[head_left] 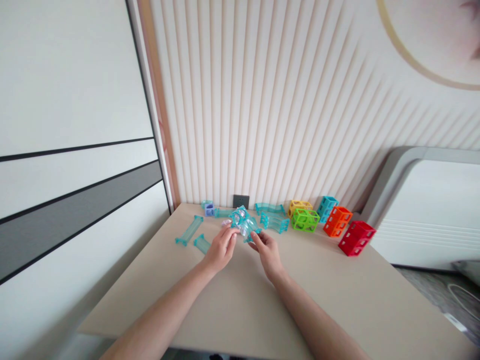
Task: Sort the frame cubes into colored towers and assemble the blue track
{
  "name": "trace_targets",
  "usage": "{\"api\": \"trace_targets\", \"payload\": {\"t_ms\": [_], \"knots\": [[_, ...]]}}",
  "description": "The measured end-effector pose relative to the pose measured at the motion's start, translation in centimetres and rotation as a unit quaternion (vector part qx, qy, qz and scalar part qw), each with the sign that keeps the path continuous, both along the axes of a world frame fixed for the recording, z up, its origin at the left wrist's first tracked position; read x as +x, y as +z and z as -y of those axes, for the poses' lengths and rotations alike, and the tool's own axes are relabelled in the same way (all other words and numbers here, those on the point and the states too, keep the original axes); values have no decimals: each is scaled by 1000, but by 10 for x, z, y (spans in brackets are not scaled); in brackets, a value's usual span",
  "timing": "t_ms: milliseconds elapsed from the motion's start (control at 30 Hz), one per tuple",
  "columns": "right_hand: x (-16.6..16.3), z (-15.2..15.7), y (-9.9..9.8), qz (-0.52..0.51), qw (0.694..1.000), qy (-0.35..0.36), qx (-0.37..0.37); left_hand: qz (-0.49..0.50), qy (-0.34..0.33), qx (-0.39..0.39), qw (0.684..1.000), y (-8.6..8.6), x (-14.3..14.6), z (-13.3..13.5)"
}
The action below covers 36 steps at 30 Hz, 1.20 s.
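Between my two hands is a teal see-through plastic track piece (245, 225), with some clear and pale parts about it that are too small to make out. My left hand (221, 247) has its fingers closed at the left side of this piece. On the right, my right hand (267, 250) pinches its lower right end between thumb and fingers. Close by on the table lie more teal track pieces: a straight one (190, 230), a short one (202, 243) partly behind my left hand, and a wavy one (275, 223).
Coloured frame blocks stand at the right: yellow (300, 206), green (305, 220), blue (327, 209), orange (337, 221) and red (357, 238). A small purple block (209, 210) sits at the back left. The ribbed wall with a black socket (241, 201) borders the table (240, 310).
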State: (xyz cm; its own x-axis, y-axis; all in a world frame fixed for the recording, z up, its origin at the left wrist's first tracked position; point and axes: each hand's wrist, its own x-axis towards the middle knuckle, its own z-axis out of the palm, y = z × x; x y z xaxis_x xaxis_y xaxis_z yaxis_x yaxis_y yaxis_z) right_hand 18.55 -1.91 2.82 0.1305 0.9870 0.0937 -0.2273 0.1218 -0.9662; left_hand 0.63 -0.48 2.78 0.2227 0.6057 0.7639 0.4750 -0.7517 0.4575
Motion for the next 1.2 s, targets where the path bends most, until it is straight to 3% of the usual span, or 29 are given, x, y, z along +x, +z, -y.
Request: {"api": "trace_targets", "payload": {"t_ms": [200, 300, 567, 900, 1200], "knots": [[1, -3, 1, 27, 999, -10, 20, 76, 12, -51, 996, -8, 0, -6], [1, -3, 1, 53, 998, -13, 37, 114, 12, -124, 986, -4, -1, -6], [7, -8, -8, 132, 987, -21, 86, 206, -91, -257, 940, -5, -4, -10], [6, -6, -6, 153, 983, -32, 95, 234, -115, -282, 923, -5, -1, -11], [8, -7, -11, 207, 969, -75, 115, 247, -90, -273, 925, -12, -1, -14]]}}
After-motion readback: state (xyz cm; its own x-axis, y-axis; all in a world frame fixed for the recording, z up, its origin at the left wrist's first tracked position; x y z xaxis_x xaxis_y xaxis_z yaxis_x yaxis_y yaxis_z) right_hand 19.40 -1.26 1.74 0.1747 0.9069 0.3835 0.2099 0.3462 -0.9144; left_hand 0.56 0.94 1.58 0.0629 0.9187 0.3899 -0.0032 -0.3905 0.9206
